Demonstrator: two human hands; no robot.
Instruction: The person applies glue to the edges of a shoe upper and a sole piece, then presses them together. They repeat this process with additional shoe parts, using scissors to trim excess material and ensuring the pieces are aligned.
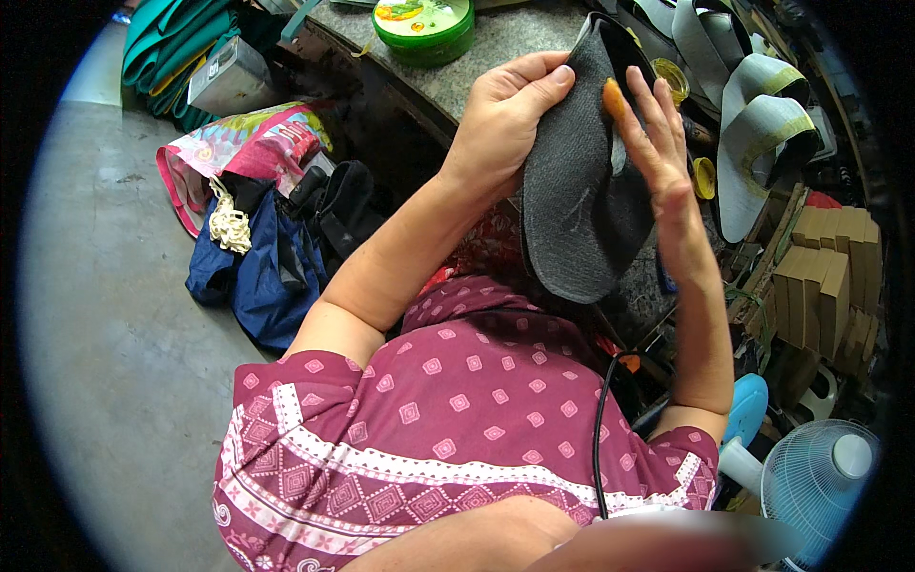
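Observation:
My left hand (505,114) grips the left edge of a dark grey shoe sole (581,191), holding it upright in front of my chest above the counter edge. My right hand (658,143) rests against the sole's right side, fingers spread, with a small orange-tipped brush (613,97) between the fingers, touching the sole's upper part. The brush's handle is mostly hidden behind the fingers. My maroon patterned shirt fills the lower middle.
A green round tub (424,27) stands on the stone counter (486,57). Grey soles with yellow-green edges (762,124) are stacked at the upper right. Cardboard boxes (829,276) and a small fan (820,477) sit at right. Bags (257,219) lie on the floor at left.

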